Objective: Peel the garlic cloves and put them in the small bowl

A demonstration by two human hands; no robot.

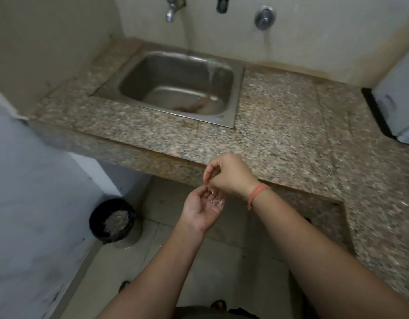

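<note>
Speckled granite counter (291, 125), L-shaped, along pale stained wall (60, 42). Rectangular steel sink (239, 93) set in; tap (171, 10) running. Tiled floor (175, 226); round black-lined bin (95, 222) by left wall. Left hand (200, 208) palm up, loosely cupped, carries pale papery scraps (216, 199), skin or clove unclear. Right hand (228, 173) just above, fingertips drawn together; pinching anything, cannot tell.

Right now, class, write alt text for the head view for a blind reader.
A left hand, palm up, cups pale scraps while the right hand reaches down to them, in front of a granite counter whose steel sink has water running.
</note>
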